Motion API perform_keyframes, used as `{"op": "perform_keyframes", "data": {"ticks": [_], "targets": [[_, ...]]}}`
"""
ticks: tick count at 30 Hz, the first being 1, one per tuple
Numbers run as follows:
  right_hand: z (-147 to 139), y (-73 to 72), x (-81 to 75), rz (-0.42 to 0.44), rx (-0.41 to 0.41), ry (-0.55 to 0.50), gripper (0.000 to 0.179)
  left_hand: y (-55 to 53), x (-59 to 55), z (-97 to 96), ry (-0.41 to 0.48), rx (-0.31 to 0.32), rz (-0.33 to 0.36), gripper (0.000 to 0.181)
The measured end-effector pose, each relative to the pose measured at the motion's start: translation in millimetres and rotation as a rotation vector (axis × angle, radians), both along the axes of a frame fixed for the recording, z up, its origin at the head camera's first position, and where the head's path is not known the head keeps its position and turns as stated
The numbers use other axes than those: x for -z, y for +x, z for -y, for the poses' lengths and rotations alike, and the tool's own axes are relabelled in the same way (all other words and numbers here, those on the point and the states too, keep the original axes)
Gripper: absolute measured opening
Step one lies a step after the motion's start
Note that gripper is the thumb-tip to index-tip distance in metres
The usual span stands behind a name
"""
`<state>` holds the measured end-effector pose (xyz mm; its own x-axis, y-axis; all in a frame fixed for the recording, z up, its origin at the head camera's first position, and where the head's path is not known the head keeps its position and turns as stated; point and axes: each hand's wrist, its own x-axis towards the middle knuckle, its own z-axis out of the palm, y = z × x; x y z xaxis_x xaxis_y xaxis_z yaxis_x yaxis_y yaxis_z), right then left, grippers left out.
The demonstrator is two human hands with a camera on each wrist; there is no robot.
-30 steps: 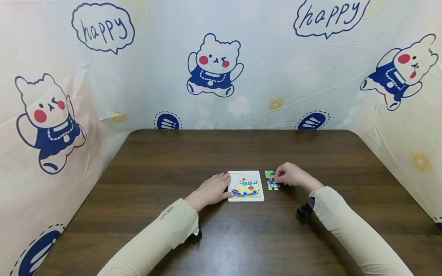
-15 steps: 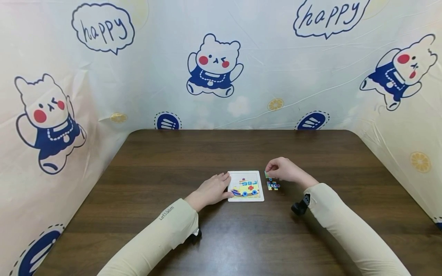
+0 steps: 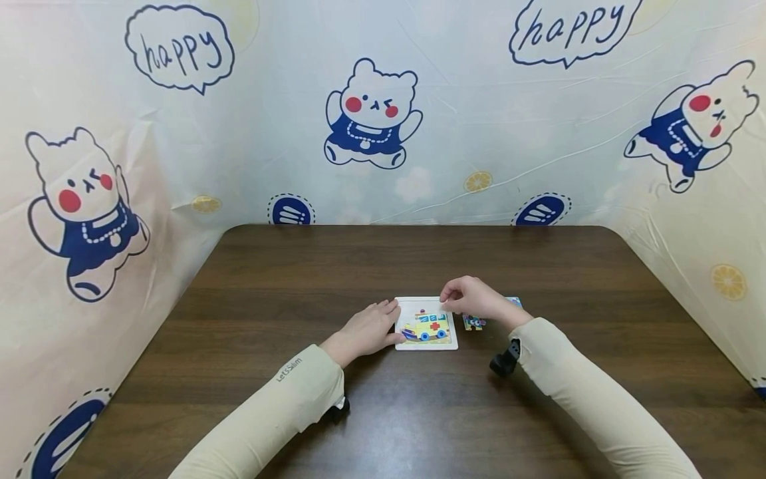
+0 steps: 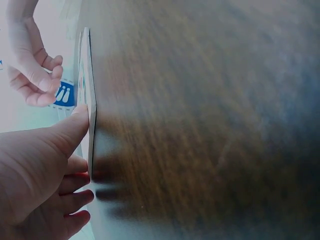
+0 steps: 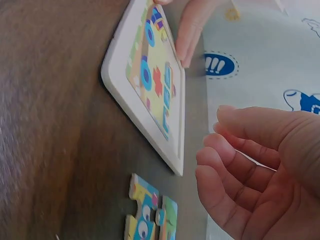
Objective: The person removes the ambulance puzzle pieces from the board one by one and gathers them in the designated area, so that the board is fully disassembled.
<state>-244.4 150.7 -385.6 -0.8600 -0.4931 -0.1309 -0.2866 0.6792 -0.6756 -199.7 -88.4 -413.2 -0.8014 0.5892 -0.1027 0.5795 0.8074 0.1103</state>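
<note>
Head view: A person works at a wooden table [image 3: 383,412], the left hand [image 3: 364,331] laid along the left edge of a white puzzle tray [image 3: 453,336] at center frame, its fingers outstretched rather than gripping. The right hand [image 3: 473,298], over the loose pieces half a second earlier, has shifted leftward to the tray's upper-right corner. Attention thus appears to have passed from the pieces to the tray, where a yellow ambulance picture [image 3: 429,326] fills the lower part beneath a bare white upper area; the puzzle looks unfinished. An eyed puzzle piece [image 3: 473,322] lies just right of the tray, and a bluish piece [image 3: 514,301] shows behind the right wrist, partly hidden.

Left wrist view: The tray appears nearly edge-on at left of frame, flat on the table. The left thumb [image 4: 81,117] rests against its rim, apparently to steady it. At upper left, the right hand hangs with fingers loosely bent and no piece visible in them.

Right wrist view: The tray spans upper center, the left hand's fingers beside its rim at the top. At lower right, the right hand is relaxed, with nothing seen held. At bottom center, a green piece [image 5: 170,220] lies beside the eyed one on the table, apart from the tray.
</note>
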Motion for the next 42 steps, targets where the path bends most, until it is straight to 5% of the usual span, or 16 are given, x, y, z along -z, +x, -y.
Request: {"op": "perform_keyframes", "data": {"ticks": [15,42], "targets": [[21.5,7.2,9.7,0.057,-0.045,0.017,0.012,-0.4,-1.6,-0.2,0.021,0.005,0.013,0.065],[33.9,9.0,14.2,0.125,0.062,0.048,0.006,-0.5,-1.3,0.9,0.018,0.012,0.009,0.064]]}}
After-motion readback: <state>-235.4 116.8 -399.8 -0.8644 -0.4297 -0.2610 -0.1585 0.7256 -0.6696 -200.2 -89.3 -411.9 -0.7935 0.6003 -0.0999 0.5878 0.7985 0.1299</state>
